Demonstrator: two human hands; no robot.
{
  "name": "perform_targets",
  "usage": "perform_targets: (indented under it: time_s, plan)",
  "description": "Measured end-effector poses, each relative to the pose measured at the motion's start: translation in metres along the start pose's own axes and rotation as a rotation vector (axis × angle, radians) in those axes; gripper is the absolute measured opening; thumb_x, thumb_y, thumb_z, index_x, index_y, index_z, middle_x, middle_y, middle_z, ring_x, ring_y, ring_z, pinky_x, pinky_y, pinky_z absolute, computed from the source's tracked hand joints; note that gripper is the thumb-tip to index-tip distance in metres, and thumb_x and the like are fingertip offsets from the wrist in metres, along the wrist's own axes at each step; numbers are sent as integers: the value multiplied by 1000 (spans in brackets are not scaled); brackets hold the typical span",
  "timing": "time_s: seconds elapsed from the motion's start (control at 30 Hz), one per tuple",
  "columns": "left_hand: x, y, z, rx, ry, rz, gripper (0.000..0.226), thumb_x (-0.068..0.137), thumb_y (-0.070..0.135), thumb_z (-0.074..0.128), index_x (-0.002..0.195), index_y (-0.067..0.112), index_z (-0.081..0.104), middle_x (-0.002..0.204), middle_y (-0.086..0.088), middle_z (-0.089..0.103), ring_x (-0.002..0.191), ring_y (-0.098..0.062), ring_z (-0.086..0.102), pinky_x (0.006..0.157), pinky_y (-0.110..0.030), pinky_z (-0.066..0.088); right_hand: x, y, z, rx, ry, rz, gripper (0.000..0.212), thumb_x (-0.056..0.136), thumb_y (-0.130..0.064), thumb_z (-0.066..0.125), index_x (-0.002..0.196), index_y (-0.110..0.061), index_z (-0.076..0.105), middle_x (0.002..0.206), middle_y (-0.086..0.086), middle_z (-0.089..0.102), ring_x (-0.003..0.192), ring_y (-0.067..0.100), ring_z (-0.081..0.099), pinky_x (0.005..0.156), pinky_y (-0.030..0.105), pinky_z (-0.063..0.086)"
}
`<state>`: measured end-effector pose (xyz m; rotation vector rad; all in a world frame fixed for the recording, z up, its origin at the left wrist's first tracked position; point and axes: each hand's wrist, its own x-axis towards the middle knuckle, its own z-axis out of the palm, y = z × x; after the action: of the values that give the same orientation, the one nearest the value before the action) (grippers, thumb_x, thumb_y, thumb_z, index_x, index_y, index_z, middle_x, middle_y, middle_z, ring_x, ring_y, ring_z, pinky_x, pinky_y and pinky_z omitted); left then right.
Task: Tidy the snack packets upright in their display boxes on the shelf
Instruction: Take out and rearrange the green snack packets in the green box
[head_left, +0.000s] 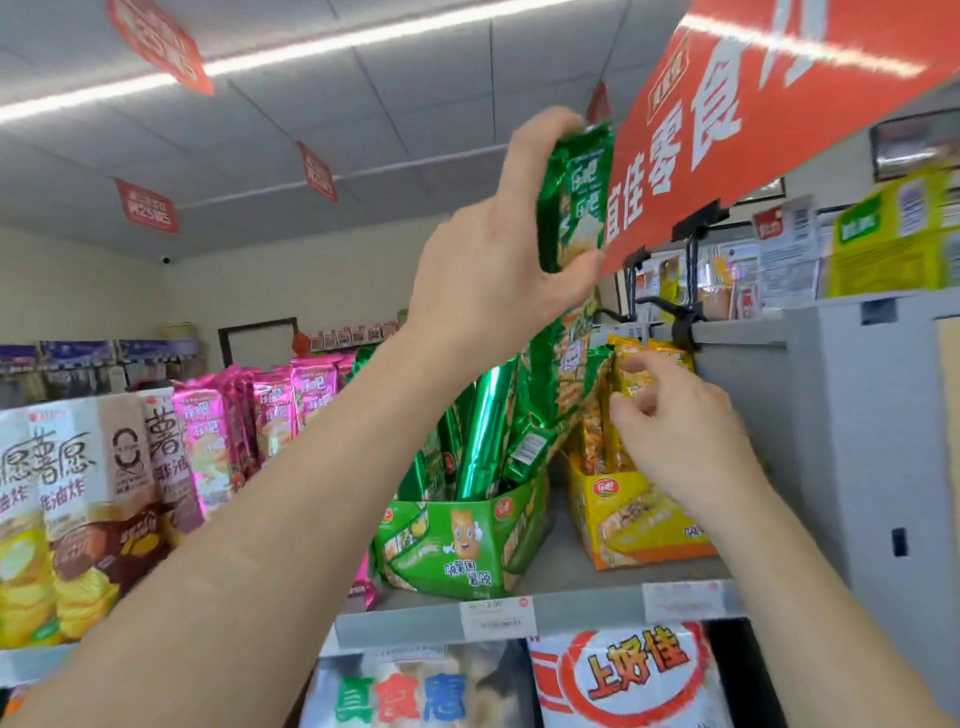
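Observation:
My left hand (498, 249) grips a green snack packet (574, 202) and holds it high above the green display box (462, 540), close to the red hanging sign. Several green packets (493, 426) lean at different angles inside that box. My right hand (675, 436) touches the tops of the yellow packets (631, 384), its fingers curled against them; these stand in the yellow display box (639, 525) at the shelf's right end. Both boxes sit on the grey shelf (571, 608).
A red sign (753, 119) hangs overhead on black clips. Pink packets (270, 415) and tall chip boxes (78, 509) fill the shelf to the left. A grey upright panel (857, 441) closes the right side. Large snack bags (623, 675) lie on the shelf below.

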<state>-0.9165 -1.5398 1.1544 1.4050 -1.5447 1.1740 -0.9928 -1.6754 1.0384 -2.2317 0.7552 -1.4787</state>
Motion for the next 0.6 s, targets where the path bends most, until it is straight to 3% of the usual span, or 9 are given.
perform_targets:
  time_s: [0.07, 0.13, 0.27, 0.4, 0.47, 0.53, 0.6]
  plan:
    - [3, -9, 10, 162, -96, 19, 71, 79, 41, 67, 140, 27, 32, 75, 4, 64, 64, -30, 64, 60, -39, 53, 23, -3, 12, -64, -116, 28, 39, 93, -31, 57, 130, -19, 52, 104, 5, 69, 100, 32, 61, 76, 35, 43]
    - [1, -21, 15, 244, -186, 0, 71, 78, 38, 67, 139, 29, 31, 71, 3, 60, 67, -34, 62, 60, -40, 51, 37, -5, 26, -90, -218, 46, 45, 95, -37, 55, 134, -16, 46, 110, 10, 66, 102, 33, 60, 79, 38, 47]
    - [-7, -44, 10, 179, -186, -94, 64, 77, 35, 69, 130, 29, 34, 63, 0, 60, 57, -28, 57, 56, -36, 46, 49, -7, 48, -132, -336, 122, 61, 96, -54, 47, 137, -11, 32, 114, 14, 63, 100, 36, 61, 78, 43, 52]
    - [-13, -53, -3, 79, -174, -139, 62, 75, 34, 75, 124, 24, 37, 68, -3, 65, 58, -24, 61, 56, -38, 50, 57, -13, 58, -167, -298, 155, 80, 91, -57, 56, 146, -14, 16, 114, 14, 63, 94, 35, 63, 72, 43, 53]
    - [-15, -55, -6, 71, -183, -145, 62, 75, 33, 77, 122, 23, 38, 66, 0, 63, 57, -20, 61, 55, -34, 49, 59, -18, 61, -72, -251, 153, 87, 85, -49, 69, 146, -17, 16, 114, 11, 64, 87, 32, 61, 66, 39, 52]
    - [-18, -57, -7, 82, -178, -143, 61, 75, 32, 78, 120, 22, 38, 58, 4, 56, 51, -13, 56, 47, -24, 39, 60, -22, 62, 79, -159, 141, 95, 78, -44, 78, 146, -20, 16, 112, 7, 64, 78, 25, 52, 57, 31, 42]
    - [-24, -59, -6, 95, -172, -157, 61, 73, 34, 78, 117, 22, 38, 57, 4, 58, 50, -12, 55, 47, -23, 39, 63, -28, 64, 183, -84, 93, 100, 72, -42, 83, 146, -22, 19, 112, 6, 65, 81, 22, 51, 61, 30, 38]
